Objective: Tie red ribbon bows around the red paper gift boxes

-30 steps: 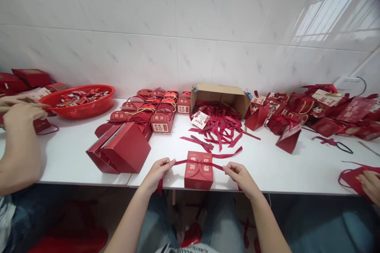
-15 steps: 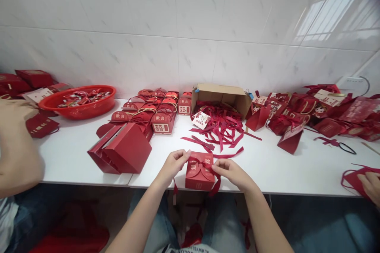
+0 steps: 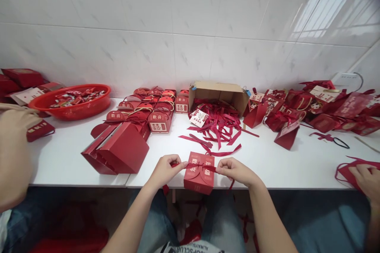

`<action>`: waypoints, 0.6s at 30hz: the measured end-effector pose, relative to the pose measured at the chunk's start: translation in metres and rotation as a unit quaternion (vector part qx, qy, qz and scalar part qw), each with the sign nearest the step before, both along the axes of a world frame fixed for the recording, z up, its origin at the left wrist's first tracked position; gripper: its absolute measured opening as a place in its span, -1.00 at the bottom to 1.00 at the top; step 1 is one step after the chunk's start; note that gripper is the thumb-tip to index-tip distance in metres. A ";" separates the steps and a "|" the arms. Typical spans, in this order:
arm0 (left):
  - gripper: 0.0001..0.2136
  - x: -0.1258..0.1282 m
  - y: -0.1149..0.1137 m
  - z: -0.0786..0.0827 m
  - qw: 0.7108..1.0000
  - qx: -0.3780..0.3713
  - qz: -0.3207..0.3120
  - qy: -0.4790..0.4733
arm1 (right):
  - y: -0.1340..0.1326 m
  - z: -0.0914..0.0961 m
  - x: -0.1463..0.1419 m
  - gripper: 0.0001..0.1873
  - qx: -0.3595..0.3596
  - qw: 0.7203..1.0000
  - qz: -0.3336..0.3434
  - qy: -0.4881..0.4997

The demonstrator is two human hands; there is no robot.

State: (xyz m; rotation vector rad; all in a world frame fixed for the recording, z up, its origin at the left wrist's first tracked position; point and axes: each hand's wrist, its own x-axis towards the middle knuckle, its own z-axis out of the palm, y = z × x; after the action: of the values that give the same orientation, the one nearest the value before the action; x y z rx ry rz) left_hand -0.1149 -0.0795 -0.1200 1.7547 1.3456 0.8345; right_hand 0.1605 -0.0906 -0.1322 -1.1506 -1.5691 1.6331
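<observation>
A small red gift box stands at the near edge of the white table. A dark red ribbon runs across its top. My left hand pinches the ribbon's left end beside the box. My right hand pinches its right end on the other side. Both hands are closed on the ribbon, and loose tails hang down over the table edge.
A cardboard box spills red ribbons behind. Finished red boxes stand in rows, flat red cartons lie left, a red basket far left. Red bags pile right. Other persons' hands work at the left and right.
My hands came together over the box half a second ago and have now moved apart again, pulling the ribbon ends sideways. The person at the left has shifted an arm.
</observation>
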 end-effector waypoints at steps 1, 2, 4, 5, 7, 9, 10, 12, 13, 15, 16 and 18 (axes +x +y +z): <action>-0.66 -0.001 0.000 -0.001 1.000 0.003 -0.003 0.004 | -0.001 0.002 0.002 -0.56 0.003 1.000 -0.004 -0.001; -0.66 -0.002 0.001 -0.001 1.000 0.008 -0.006 0.007 | -0.002 0.004 0.004 -0.56 0.010 1.000 -0.014 0.004; -0.70 -0.003 0.001 0.000 1.000 0.026 -0.005 0.011 | -0.005 0.008 0.006 -0.56 0.031 0.998 -0.042 0.026; -0.75 -0.003 0.001 0.002 0.999 0.038 0.001 0.012 | -0.006 0.011 0.005 -0.58 0.040 0.997 -0.056 0.042; -0.83 0.002 -0.001 0.009 0.998 0.069 0.015 0.009 | -0.008 0.016 0.001 -0.63 0.049 0.993 -0.071 0.082; -0.81 0.013 -0.004 0.018 0.995 0.098 0.001 0.003 | -0.010 0.022 -0.007 -0.61 0.052 0.989 -0.069 0.122; -0.80 0.021 -0.006 0.022 0.993 0.112 -0.018 0.005 | -0.010 0.025 -0.011 -0.61 0.055 0.987 -0.061 0.137; -0.81 0.037 -0.010 0.029 0.988 0.140 -0.049 0.031 | -0.011 0.031 -0.021 -0.64 0.065 0.986 -0.042 0.147; -0.85 0.044 -0.011 0.031 0.986 0.156 -0.044 0.049 | -0.012 0.033 -0.025 -0.66 0.068 0.986 -0.034 0.147; -0.96 0.056 -0.012 0.033 0.981 0.177 -0.014 0.072 | -0.011 0.034 -0.031 -0.68 0.070 0.988 -0.030 0.134; -0.98 0.059 -0.012 0.034 0.980 0.184 0.003 0.073 | -0.011 0.033 -0.034 -0.68 0.072 0.989 -0.036 0.122; -0.94 0.062 -0.011 0.034 0.980 0.187 0.018 0.065 | -0.010 0.029 -0.038 -0.64 0.079 0.991 -0.050 0.094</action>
State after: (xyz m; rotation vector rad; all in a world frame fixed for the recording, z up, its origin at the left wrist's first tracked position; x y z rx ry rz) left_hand -0.0531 -0.0904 -0.0855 2.1109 1.3735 1.0629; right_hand 0.1225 -0.1001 -0.1032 -0.9490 -1.4674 1.4784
